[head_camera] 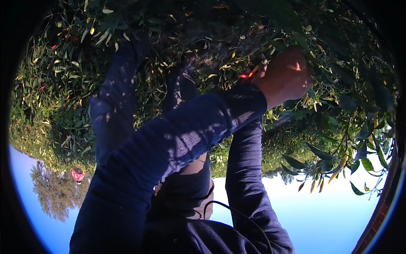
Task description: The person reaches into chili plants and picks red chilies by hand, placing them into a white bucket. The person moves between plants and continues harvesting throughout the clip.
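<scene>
My left arm, in a dark blue knitted sleeve, crosses over to the right. My left hand (287,76) is curled among the leaves of a chili pepper plant (320,98). Just beside its wrist, a red chili pepper (244,76) and an orange chili pepper (253,71) lie against partly visible fingers. I cannot tell which hand those fingers belong to. My right arm (245,152) rises behind the left forearm, and my right hand is hidden or barely showing there. Pale yellow-green chili peppers (309,99) hang close below the left hand.
Dense pepper plants (63,79) bear pale and red fruit around my legs (114,104). A leafy branch (342,152) with yellowish peppers hangs at the right. A black cable (236,209) loops by my chest. In the distance is a person in red (77,175), near a tree (54,190).
</scene>
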Tool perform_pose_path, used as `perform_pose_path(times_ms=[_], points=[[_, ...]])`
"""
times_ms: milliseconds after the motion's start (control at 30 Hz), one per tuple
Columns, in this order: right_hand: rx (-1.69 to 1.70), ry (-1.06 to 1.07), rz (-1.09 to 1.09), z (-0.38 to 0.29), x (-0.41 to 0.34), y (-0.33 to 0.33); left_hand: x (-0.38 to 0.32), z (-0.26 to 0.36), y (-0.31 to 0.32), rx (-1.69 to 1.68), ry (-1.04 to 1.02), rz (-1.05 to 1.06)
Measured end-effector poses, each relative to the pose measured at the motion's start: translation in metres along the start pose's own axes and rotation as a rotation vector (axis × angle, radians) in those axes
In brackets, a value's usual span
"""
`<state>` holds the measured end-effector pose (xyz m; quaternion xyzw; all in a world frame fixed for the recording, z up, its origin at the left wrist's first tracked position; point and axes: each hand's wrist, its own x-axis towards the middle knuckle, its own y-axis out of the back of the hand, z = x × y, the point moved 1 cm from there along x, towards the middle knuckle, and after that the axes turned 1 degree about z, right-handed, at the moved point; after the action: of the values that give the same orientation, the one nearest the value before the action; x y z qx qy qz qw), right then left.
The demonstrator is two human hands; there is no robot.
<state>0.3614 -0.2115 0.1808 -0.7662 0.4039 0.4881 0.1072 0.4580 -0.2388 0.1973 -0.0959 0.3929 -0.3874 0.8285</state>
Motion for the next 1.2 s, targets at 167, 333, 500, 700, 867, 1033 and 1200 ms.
perform_pose_path(times_ms=[167,333,500,700,867,1033,1200], points=[[0.206,-0.049,-0.021,-0.033,0.057,0.004,-0.004,-0.028,-0.001,-0.464,-0.045,0.013],[0.278,-0.107,-0.063,-0.043,0.093,0.007,0.004,-0.042,-0.007,-1.472,-0.218,-0.203],[0.281,-0.17,-0.1,-0.029,0.101,0.006,0.013,-0.043,-0.02,-2.172,-0.228,-0.499],[0.278,-0.187,-0.093,-0.022,0.091,0.009,0.019,-0.061,-0.02,-1.882,-0.267,-0.409],[0.306,-0.181,-0.069,-0.032,0.105,0.012,0.001,-0.021,-0.005,-0.277,-0.128,0.098],[0.299,-0.197,-0.1,-0.037,0.117,-0.002,-0.002,0.014,0.009,0.424,-0.054,0.286],[0.305,-0.194,-0.096,-0.041,0.12,0.001,-0.001,0.024,0.005,0.527,-0.08,0.244]])
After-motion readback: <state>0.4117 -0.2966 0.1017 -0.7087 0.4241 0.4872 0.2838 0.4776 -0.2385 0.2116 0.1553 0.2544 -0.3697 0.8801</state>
